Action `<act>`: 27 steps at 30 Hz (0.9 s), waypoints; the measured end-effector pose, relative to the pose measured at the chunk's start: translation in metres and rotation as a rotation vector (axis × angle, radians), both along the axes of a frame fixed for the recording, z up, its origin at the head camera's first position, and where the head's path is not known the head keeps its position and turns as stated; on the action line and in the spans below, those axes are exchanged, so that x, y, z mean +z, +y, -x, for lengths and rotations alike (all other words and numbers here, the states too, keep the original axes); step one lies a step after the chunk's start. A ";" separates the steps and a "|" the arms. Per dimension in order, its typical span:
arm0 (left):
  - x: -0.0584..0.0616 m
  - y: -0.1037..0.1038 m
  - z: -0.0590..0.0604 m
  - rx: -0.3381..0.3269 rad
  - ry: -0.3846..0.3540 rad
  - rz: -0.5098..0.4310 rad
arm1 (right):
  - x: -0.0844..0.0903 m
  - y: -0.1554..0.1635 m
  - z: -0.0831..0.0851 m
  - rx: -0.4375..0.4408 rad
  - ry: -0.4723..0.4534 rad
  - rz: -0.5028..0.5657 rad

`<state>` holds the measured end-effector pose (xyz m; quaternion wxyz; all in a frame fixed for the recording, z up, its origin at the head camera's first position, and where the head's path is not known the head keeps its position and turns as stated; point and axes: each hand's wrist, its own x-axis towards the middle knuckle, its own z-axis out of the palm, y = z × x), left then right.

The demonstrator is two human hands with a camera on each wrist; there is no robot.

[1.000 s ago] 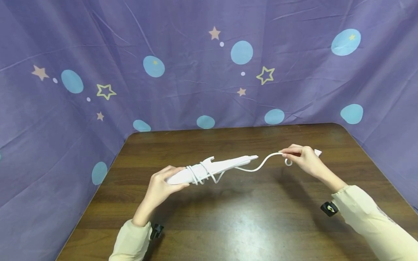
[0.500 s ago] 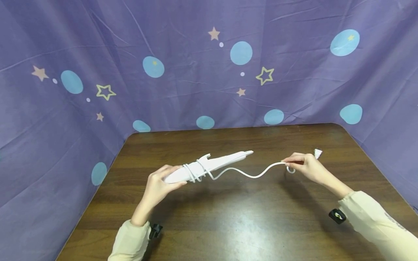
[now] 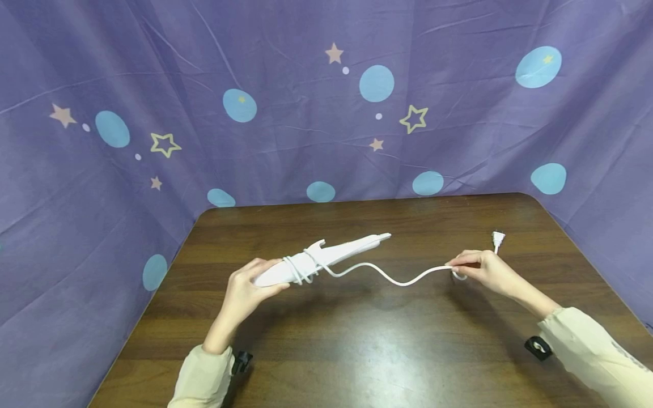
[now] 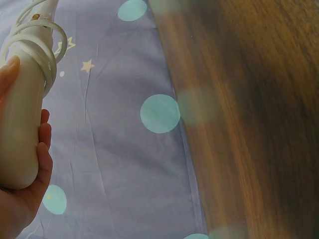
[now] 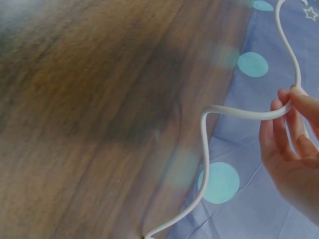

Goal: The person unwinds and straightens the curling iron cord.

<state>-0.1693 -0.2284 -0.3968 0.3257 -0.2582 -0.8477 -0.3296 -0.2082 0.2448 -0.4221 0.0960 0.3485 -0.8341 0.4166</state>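
My left hand (image 3: 246, 289) grips the handle end of a white curling iron (image 3: 352, 247), held above the table and slanting up to the right. Its white cord (image 3: 380, 271) loops several times around the handle, just ahead of my fingers, beside a small raised lever (image 3: 317, 244). In the left wrist view the thumb and fingers wrap the smooth handle (image 4: 22, 119). At the right, my right hand (image 3: 484, 269) pinches the loose cord between thumb and fingertips. Beyond that hand a two-prong plug (image 3: 498, 238) sticks up on the cord's end.
Below both hands lies a dark brown wooden table (image 3: 326, 362) with a bright glare patch. A purple curtain (image 3: 285, 141) with stars and blue dots stands along its back and sides. Black wrist devices (image 3: 538, 348) sit at both cuffs.
My right hand has moved right and toward me, drawing a longer stretch of cord away from the curling iron. The iron's tip has shifted slightly left and up; the plug now shows more fully.
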 end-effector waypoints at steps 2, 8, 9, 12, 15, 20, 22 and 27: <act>0.000 0.000 0.000 0.000 0.002 0.000 | -0.003 0.001 0.000 0.008 0.014 0.003; -0.001 0.000 0.001 0.004 0.005 -0.002 | -0.011 0.005 -0.002 0.036 0.001 0.005; -0.001 0.000 0.001 0.005 0.006 -0.003 | -0.011 0.005 -0.004 0.029 -0.013 -0.004; -0.001 -0.001 0.001 0.009 0.009 -0.004 | -0.008 0.002 -0.010 0.038 -0.056 -0.013; -0.001 -0.001 0.002 0.011 0.009 -0.005 | -0.008 0.002 -0.013 0.048 -0.077 -0.034; 0.000 0.000 0.002 0.025 -0.005 -0.001 | -0.019 0.007 -0.010 0.101 -0.087 -0.045; 0.001 0.001 0.001 0.042 -0.014 0.005 | -0.021 0.008 -0.009 0.114 -0.088 -0.053; 0.003 0.002 0.000 0.070 -0.042 0.016 | -0.024 0.008 -0.010 0.137 -0.091 -0.076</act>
